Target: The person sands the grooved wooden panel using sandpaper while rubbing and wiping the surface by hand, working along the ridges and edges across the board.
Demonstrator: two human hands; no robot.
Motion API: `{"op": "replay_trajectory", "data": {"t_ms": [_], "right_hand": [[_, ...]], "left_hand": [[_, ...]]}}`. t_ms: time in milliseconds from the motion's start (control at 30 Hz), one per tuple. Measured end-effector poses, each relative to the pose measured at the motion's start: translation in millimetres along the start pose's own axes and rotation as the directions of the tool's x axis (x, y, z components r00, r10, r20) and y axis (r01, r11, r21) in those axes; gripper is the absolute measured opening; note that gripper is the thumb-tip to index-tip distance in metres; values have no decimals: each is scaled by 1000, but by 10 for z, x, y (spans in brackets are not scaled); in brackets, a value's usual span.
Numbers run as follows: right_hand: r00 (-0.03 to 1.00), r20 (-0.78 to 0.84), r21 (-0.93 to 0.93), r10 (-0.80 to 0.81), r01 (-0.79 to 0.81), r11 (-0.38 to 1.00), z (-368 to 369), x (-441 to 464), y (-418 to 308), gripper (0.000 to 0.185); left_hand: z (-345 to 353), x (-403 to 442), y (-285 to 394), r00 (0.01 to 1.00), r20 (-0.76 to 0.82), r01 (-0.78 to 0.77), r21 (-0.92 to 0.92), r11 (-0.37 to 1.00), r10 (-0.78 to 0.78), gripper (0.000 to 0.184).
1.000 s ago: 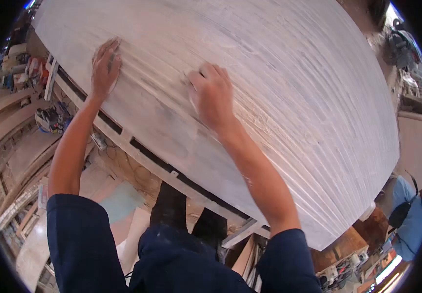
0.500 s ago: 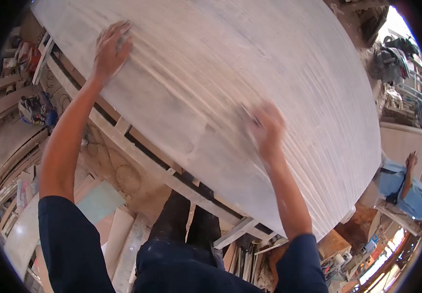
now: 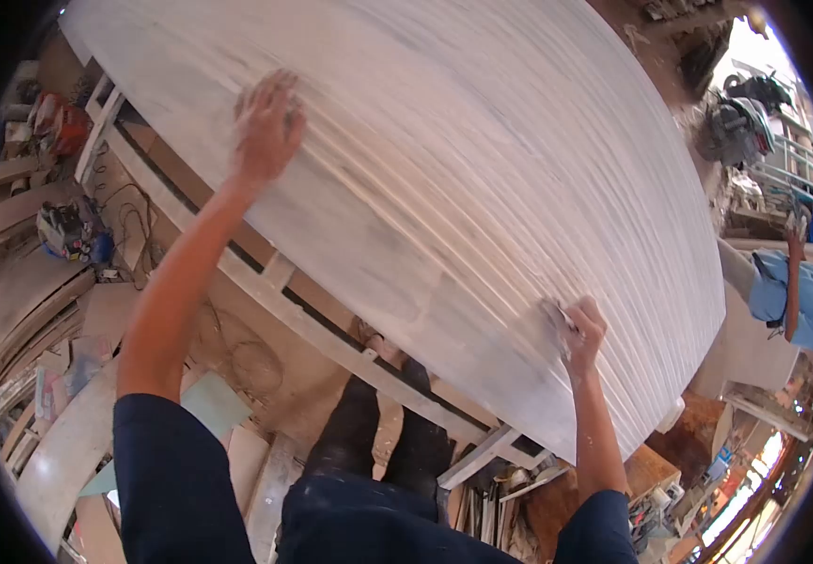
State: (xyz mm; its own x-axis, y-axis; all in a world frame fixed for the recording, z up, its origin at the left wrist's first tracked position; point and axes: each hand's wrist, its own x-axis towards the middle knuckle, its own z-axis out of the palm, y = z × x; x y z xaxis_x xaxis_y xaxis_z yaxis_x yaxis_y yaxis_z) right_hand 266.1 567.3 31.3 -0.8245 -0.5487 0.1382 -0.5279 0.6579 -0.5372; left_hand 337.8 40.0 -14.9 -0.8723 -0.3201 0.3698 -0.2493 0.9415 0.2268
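A large pale panel (image 3: 482, 150) with long raised ridges and dusty streaks lies on a wooden frame (image 3: 317, 329). Flat on its upper left part rests my left hand (image 3: 268, 132), fingers a little spread and coated in dust. Near the panel's lower right edge, my right hand (image 3: 582, 331) is closed round a thin dusty piece, mostly hidden by the fingers, which touches the ridged surface. What that piece is cannot be made out.
A person in a light blue shirt (image 3: 806, 301) is at the far right. A power tool (image 3: 73, 230) and stacked boards stand at the left. Beyond the panel at the upper right is a dusty machine (image 3: 740, 130). A brown wooden box (image 3: 649, 472) sits at the lower right.
My right hand has moved down and right across the panel, still closed. My left hand has shifted right and stays flat. The view has also shifted.
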Motion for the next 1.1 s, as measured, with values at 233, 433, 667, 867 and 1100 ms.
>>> {"op": "replay_trajectory", "data": {"t_ms": [233, 433, 667, 867, 1100], "right_hand": [[860, -240, 228, -450, 500, 835, 2319, 2434, -1878, 10], [960, -88, 194, -265, 278, 941, 3064, 3573, -3192, 12], [944, 39, 367, -328, 292, 883, 1813, 1882, -1325, 20], [990, 48, 138, -136, 128, 982, -246, -216, 330, 14], [996, -47, 71, -75, 79, 994, -1177, -1512, 1365, 22]], "left_hand": [[-13, -43, -57, 987, 4, 163, -44, 986, -163, 58], [73, 12, -124, 937, -17, 343, -129, 930, -348, 62], [-8, -9, -108, 992, 13, 122, 61, 991, -123, 49], [-73, -11, 504, 979, 192, 8, 265, 964, -60, 50], [55, -582, 2204, 974, 178, 91, 269, 959, -143, 58]]}}
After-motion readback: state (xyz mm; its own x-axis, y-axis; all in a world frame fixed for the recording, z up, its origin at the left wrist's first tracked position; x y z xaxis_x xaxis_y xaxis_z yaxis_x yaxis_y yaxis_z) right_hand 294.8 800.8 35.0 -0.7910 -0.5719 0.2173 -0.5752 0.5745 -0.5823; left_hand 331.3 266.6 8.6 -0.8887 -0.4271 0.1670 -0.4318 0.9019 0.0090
